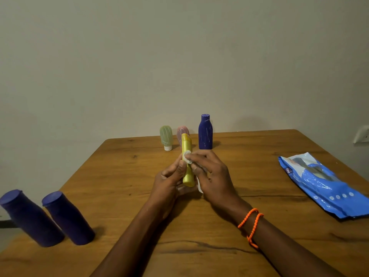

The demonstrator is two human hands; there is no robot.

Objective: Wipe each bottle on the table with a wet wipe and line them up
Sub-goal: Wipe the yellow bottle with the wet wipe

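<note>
A yellow bottle [187, 148] stands upright above the middle of the wooden table [259, 226], gripped low down by my left hand [169, 182]. My right hand [211, 174] presses a white wet wipe [187, 157] against the bottle's side. At the far edge stand a green bottle [166, 136], a pink bottle [182, 130] partly hidden behind the yellow one, and a dark blue bottle [205, 131]. Two dark blue bottles [30, 216] [68, 216] stand side by side at the near left.
A blue wet wipe pack [323, 184] lies flat at the right side of the table. A wall socket [362, 134] sits on the wall at far right. An orange cord bracelet [250, 222] circles my right wrist.
</note>
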